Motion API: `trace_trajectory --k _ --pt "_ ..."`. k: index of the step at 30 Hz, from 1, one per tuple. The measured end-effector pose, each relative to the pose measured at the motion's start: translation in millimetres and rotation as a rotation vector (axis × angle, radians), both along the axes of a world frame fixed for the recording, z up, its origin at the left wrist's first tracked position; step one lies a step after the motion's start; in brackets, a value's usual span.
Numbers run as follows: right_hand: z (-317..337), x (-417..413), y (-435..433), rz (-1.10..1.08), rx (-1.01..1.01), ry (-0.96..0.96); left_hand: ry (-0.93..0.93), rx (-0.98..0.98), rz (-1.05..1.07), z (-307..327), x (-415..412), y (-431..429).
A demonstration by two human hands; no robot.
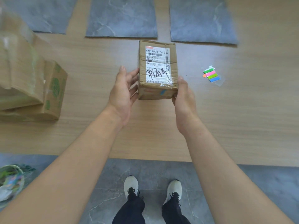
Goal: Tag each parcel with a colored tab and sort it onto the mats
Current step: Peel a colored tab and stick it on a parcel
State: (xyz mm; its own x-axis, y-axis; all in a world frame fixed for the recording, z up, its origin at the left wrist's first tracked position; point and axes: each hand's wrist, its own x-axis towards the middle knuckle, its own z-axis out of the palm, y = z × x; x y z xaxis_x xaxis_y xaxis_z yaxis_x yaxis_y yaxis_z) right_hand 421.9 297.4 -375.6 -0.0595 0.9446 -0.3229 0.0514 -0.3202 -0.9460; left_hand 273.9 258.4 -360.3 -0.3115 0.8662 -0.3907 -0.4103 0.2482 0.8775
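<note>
A small brown cardboard parcel (156, 70) with a white shipping label on top sits between my hands over the wooden table. My left hand (123, 94) presses its fingertips against the parcel's left side, thumb raised free. My right hand (183, 101) holds the near right corner, thumb along the side and fingers hidden underneath. A small blue mark shows on the parcel's near face. The pack of colored tabs (212, 75) in green, pink and blue lies on the table to the right. Three grey marbled mats lie along the far edge: left mat (42, 13), middle mat (121, 16), right mat (202, 20).
More cardboard boxes (30, 88), wrapped in tape, are stacked at the table's left. A round bin (11, 181) with scraps stands on the grey tiled floor at the lower left. My shoes are visible below the table's near edge (145, 159).
</note>
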Motion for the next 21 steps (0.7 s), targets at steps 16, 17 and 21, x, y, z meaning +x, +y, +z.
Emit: trace_trajectory --k 16,17,21 --pt "193.6 -29.6 44.0 -0.089 0.170 0.014 0.228 0.137 -0.096 198.6 -29.3 47.8" --pt "199.6 -28.5 49.6 -0.092 0.190 0.013 0.236 0.146 -0.095 205.8 -28.0 54.2" --pt "204.0 -20.4 81.2 -0.110 0.224 0.024 0.248 0.117 -0.081 216.6 -20.5 85.4"
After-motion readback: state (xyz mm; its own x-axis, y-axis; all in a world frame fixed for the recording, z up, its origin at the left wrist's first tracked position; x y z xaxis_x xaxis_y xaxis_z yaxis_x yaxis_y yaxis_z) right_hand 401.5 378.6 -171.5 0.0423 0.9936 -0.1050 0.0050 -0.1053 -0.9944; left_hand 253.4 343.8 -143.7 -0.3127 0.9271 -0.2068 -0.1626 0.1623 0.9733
